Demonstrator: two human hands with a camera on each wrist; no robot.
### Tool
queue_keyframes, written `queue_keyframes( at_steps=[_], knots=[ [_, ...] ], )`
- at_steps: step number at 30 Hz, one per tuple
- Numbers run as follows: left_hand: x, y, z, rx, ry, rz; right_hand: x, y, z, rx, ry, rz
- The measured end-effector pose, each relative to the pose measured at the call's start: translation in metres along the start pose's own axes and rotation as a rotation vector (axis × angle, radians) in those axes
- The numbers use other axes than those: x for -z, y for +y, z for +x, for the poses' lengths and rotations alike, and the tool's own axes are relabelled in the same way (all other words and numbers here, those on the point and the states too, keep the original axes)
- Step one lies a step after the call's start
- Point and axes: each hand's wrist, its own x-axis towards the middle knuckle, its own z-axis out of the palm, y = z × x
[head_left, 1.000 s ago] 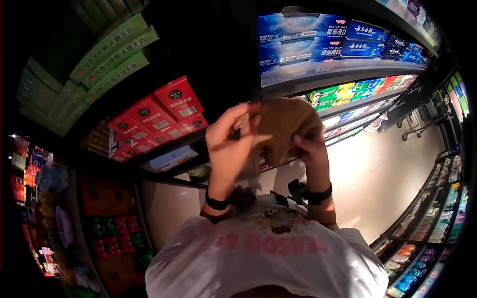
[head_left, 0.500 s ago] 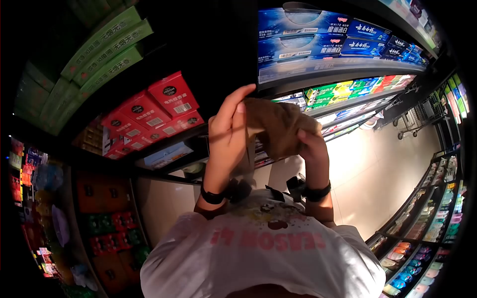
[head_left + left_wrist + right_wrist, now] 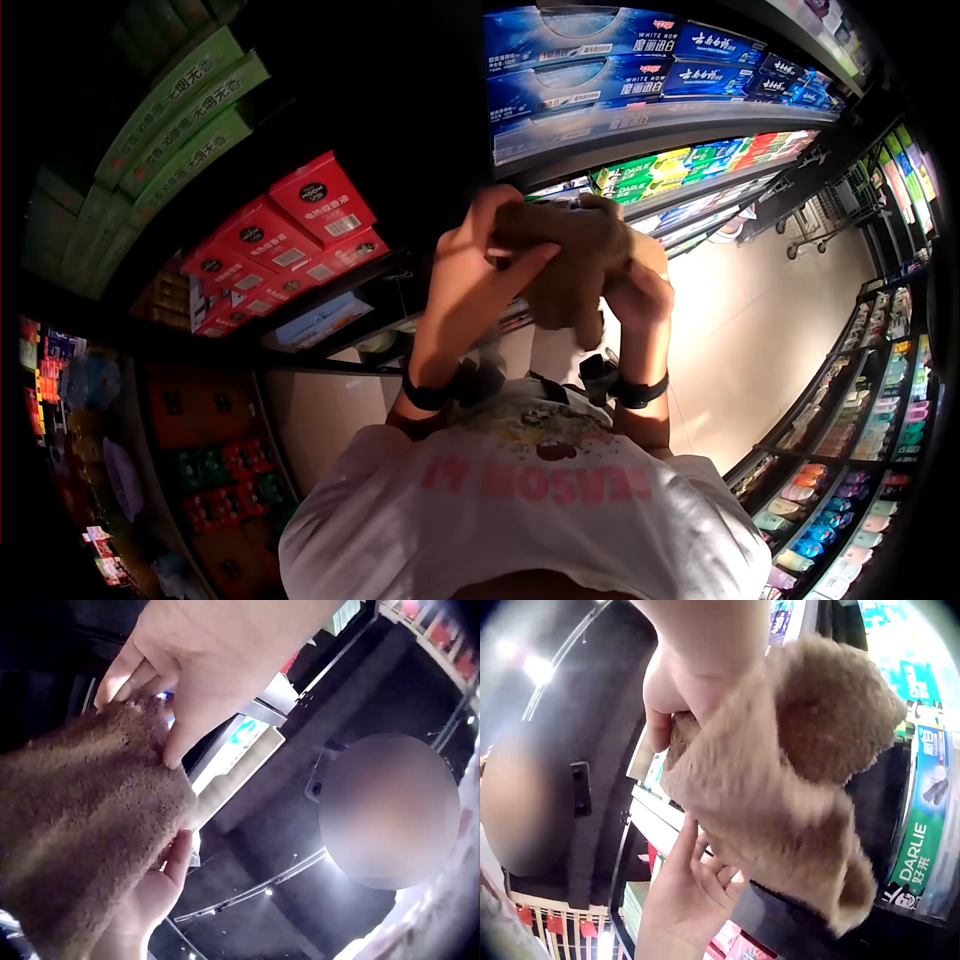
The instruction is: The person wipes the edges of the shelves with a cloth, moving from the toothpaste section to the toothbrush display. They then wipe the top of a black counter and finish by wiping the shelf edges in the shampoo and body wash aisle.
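A brown fuzzy cloth (image 3: 568, 262) hangs in loose folds between my two hands, in front of my chest. My left hand (image 3: 475, 275) pinches its left edge, thumb across the near face; in the left wrist view, the thumb and fingers grip a corner of the cloth (image 3: 82, 802). My right hand (image 3: 641, 290) grips the other side, with the fingers partly hidden by the folds. The right wrist view shows the cloth (image 3: 757, 772) draped and curling at its lower end, with the right hand (image 3: 682, 690) above and the left hand (image 3: 694, 892) below.
Ahead are shelves with blue toothpaste boxes (image 3: 570, 85) and, lower, green and yellow ones (image 3: 650, 172). Red boxes (image 3: 318, 205) and green boxes (image 3: 190, 95) stand at the left. A shopping cart (image 3: 830, 215) stands on the pale floor (image 3: 760, 320) at the right, near shelves of bottles (image 3: 830, 510).
My left hand has gone from loosely curled, to straighter fingers along the edge, to a thumb pinch on the cloth. The cloth is more bunched, and the right hand has shifted its grip.
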Motion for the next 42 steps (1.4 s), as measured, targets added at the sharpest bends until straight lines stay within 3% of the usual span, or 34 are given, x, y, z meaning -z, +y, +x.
queue_keyframes(
  at_steps=[2, 5, 7, 11, 13, 18, 21, 26, 28, 30, 32, 34, 37, 41, 42],
  knots=[
    [-0.004, -0.003, 0.000, -0.023, 0.022, -0.015, 0.014, 0.002, -0.009, 0.025, -0.036, 0.122],
    [-0.006, -0.008, 0.001, -0.007, -0.018, -0.014, 0.008, -0.006, -0.016, 0.040, 0.061, 0.070],
    [-0.007, -0.011, 0.003, -0.155, 0.028, 0.063, 0.006, -0.013, -0.015, 0.021, 0.075, 0.024],
    [-0.006, -0.015, -0.001, -0.138, 0.146, 0.073, -0.005, -0.029, -0.007, 0.070, 0.071, -0.090],
    [-0.005, -0.015, -0.003, -0.083, 0.215, -0.215, -0.009, -0.030, -0.006, 0.126, 0.125, -0.186],
    [0.003, -0.009, -0.005, -0.050, 0.217, -0.344, -0.004, -0.025, -0.001, 0.217, 0.121, -0.271],
    [0.011, -0.016, -0.004, 0.148, 0.101, -0.598, 0.002, -0.019, 0.002, 0.227, 0.260, -0.108],
    [0.013, -0.022, -0.004, 0.028, -0.077, -0.868, -0.001, -0.023, -0.003, 0.256, 0.236, -0.177],
    [0.007, -0.025, -0.006, -0.026, -0.150, -1.020, -0.011, -0.033, -0.006, 0.330, 0.098, -0.396],
    [0.001, -0.021, -0.010, -0.059, -0.069, -0.924, -0.021, -0.041, -0.009, 0.343, 0.140, -0.565],
    [-0.005, -0.004, -0.012, -0.063, 0.158, -0.733, -0.030, -0.046, -0.012, 0.358, 0.294, -0.651],
    [-0.003, 0.000, -0.014, -0.060, 0.178, -0.726, -0.036, -0.045, -0.010, 0.384, 0.298, -0.618],
    [-0.002, 0.001, -0.014, 0.030, 0.286, -0.320, -0.027, -0.036, -0.014, 0.385, 0.347, -0.629],
    [-0.001, -0.005, -0.014, -0.183, 0.228, 0.013, -0.030, -0.031, -0.012, 0.354, 0.407, -0.418],
    [0.001, 0.003, -0.015, -0.141, 0.194, 0.082, -0.032, -0.034, -0.012, 0.379, 0.395, -0.405]
  ],
)
